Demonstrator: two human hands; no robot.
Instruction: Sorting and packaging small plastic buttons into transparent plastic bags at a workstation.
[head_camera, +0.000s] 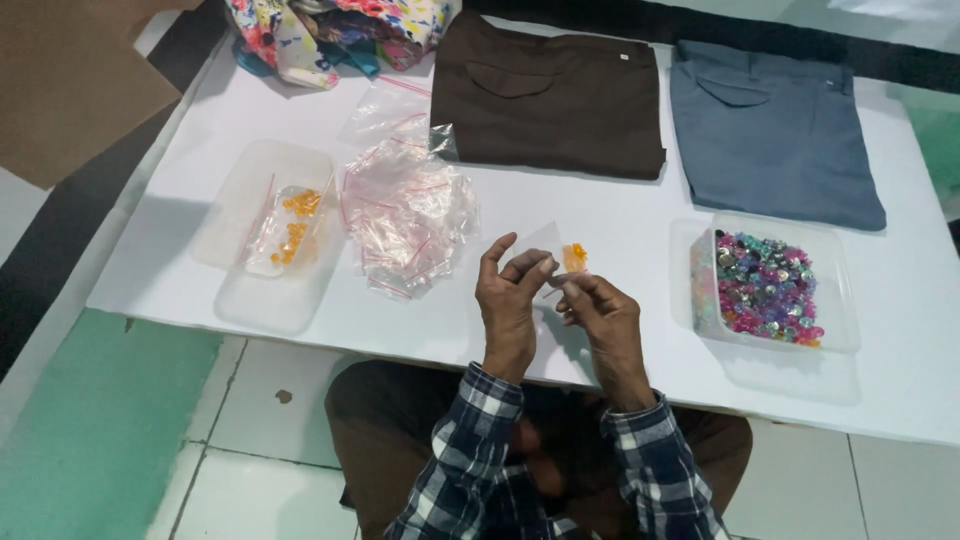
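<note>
Bag (560, 250) with orange beads, frame centre above counter (620, 215) | our left hand (508, 300) and right hand (597, 310) fingers pinch its mouth | step, we judge: sealing | next needs firm press along strip.

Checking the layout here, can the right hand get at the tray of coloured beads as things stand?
Probably yes. The tray of coloured beads lies open on the table to the right of the right hand, with only bare table between. However, that hand and the left hand are pinching a small clear bag of orange beads.
</note>
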